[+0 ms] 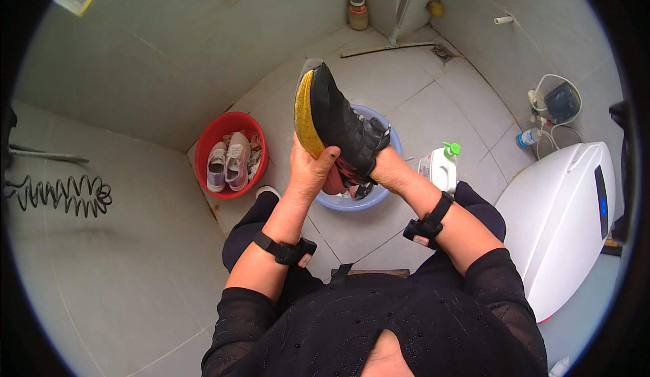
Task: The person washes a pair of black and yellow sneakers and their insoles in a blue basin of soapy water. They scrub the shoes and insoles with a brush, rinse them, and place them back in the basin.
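Note:
A black shoe (335, 116) with a yellow sole edge is held up, toe away from me and tilted, above the blue basin (359, 205). My left hand (313, 168) is closed around the sole side, its thumb toward the heel end. At the shoe's opening, beside the laces, my right hand (391, 168) holds it; those fingers are hidden by the shoe. Beneath, some reddish and dark cloth (336, 182) lies in the basin, partly covered by my hands and the shoe.
Left of the basin, a red basin (205, 153) holds a pair of pale shoes (236, 162) and cloth. A white bottle with a green pump (441, 168) stands to the right, near a white toilet (552, 221). A lidded jar (357, 13) and a squeegee (389, 46) are at the back.

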A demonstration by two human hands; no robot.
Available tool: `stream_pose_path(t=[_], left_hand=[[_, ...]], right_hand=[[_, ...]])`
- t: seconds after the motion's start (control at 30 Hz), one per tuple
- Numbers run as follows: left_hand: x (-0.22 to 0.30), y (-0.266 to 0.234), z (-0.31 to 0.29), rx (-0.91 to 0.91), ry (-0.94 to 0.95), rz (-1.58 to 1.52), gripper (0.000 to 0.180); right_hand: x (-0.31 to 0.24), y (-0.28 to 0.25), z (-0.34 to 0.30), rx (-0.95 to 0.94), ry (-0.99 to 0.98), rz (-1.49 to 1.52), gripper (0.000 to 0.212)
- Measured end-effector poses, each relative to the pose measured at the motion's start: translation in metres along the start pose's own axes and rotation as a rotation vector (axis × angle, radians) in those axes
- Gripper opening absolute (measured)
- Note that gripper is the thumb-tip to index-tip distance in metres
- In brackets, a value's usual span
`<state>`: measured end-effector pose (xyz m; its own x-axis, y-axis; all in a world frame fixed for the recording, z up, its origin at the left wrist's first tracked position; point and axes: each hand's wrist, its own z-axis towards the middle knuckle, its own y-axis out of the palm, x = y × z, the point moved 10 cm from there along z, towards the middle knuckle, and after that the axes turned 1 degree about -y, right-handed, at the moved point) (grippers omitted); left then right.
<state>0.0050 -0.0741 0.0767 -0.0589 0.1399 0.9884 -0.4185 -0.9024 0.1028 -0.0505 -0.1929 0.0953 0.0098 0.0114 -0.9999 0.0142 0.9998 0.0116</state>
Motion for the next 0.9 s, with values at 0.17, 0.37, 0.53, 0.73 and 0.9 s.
stream_pose_path(t=[0.17,0.37,0.53,0.73,0.9], left_hand=[[0.007,-0.004,-0.001,-0.016,-0.011,-0.044,0.079],[0.013,-0.007,0.000,0.018,-0.058,-0.148,0.066],[0.023,-0.027,0.006,0.045,-0.010,-0.055,0.059],[0.026,-0.088,0.011,0.318,-0.065,0.169,0.048],[0.046,-0.121,0.013,0.352,0.079,-0.230,0.057]], right_hand=[[-0.019,-0.005,-0.003,0.005,-0.101,0.251,0.047],[0.001,0.000,-0.015,-0.143,0.308,0.338,0.036],[0.016,-0.011,-0.021,-0.248,0.369,0.070,0.026],[0.040,-0.036,-0.030,-0.215,0.405,-0.289,0.028],[0.054,-0.049,-0.041,-0.141,0.461,-0.312,0.029]])
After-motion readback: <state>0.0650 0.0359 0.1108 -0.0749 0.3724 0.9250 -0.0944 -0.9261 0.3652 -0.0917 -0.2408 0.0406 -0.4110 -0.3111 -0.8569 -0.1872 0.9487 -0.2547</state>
